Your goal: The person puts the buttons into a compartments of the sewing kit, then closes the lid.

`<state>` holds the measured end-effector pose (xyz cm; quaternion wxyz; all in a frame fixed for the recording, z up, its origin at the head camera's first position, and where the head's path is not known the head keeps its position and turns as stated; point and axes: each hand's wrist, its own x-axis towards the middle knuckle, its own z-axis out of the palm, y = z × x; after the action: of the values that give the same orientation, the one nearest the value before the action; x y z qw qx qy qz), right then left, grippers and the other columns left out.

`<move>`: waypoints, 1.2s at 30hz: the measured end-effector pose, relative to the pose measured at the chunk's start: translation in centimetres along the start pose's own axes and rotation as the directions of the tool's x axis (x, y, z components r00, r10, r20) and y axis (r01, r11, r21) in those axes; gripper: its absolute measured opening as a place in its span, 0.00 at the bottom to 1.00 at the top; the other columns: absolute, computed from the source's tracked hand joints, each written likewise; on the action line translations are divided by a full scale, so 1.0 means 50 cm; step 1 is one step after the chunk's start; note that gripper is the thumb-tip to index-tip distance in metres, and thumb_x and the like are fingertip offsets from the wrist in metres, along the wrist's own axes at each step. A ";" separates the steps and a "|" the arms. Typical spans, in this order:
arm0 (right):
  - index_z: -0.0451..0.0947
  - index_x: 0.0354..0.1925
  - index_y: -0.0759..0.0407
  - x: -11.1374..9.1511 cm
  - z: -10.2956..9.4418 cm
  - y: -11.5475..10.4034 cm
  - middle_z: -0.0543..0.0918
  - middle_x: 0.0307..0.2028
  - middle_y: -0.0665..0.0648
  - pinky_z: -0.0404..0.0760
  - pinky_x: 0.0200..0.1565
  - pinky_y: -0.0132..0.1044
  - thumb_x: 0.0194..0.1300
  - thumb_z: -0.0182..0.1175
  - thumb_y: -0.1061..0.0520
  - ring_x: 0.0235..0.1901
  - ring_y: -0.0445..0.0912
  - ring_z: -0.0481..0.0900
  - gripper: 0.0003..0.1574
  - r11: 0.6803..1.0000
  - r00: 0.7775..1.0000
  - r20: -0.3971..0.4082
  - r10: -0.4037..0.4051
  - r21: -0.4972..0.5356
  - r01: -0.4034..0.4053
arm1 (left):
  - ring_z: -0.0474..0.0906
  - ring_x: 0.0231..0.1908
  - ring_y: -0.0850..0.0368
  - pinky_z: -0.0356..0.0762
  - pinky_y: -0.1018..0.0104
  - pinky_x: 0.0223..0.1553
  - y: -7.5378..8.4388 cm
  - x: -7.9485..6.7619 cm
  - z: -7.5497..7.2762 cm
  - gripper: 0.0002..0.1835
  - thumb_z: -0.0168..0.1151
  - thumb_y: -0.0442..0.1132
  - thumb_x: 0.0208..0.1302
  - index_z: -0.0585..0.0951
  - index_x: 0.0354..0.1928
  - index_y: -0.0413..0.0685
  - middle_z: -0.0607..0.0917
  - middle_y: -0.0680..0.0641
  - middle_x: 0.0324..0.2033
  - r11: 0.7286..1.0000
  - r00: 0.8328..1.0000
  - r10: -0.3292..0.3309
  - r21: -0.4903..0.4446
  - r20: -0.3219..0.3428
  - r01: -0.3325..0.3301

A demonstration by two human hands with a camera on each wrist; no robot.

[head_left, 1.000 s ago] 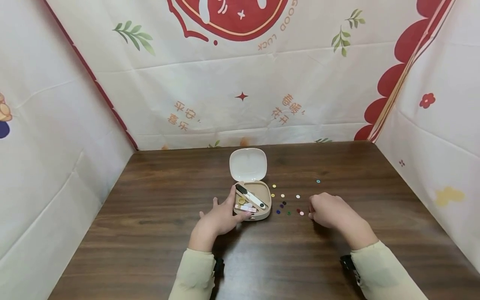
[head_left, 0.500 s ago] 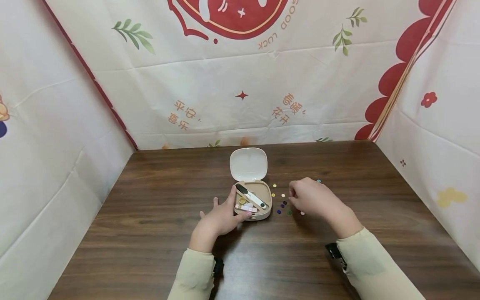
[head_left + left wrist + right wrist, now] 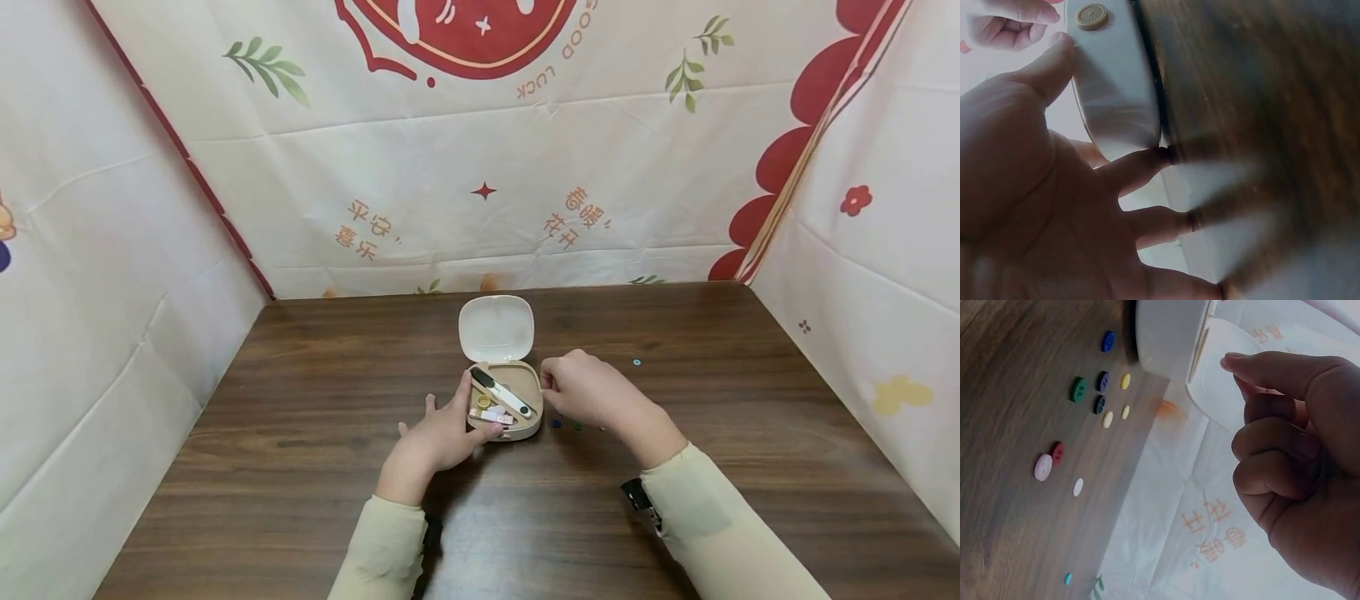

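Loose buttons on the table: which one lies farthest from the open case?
The turquoise button, off by itself; the other loose buttons all lie closer to the case.

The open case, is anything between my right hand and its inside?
Nothing visible: the right hand is at the right rim of the case, its lid is open; the long tool lies inside, farther left.

A white left cloth wall, right cloth wall and far cloth backdrop border a dark wood-grain table. The backdrop bears a red emblem, green leaf sprigs and orange characters, with red scallops at right. Light glosses the near tabletop.
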<state>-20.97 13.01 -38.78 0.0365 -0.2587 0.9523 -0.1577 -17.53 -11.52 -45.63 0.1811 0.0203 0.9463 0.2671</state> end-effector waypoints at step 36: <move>0.81 0.26 0.54 0.039 0.032 -0.016 0.78 0.20 0.49 0.71 0.23 0.34 0.69 0.63 0.61 0.20 0.42 0.73 0.12 0.998 0.996 0.056 0.063 -0.015 -0.062 | 0.45 0.84 0.29 0.40 0.07 0.66 0.007 -0.009 -0.009 0.60 0.54 0.83 0.64 0.35 0.87 0.73 0.66 0.45 0.81 0.999 1.000 0.017 0.028 0.007 -0.017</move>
<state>-22.01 10.95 -40.05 0.0669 -0.2334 0.9595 -0.1429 -17.31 -11.53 -44.95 0.1816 0.0320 0.9491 0.2555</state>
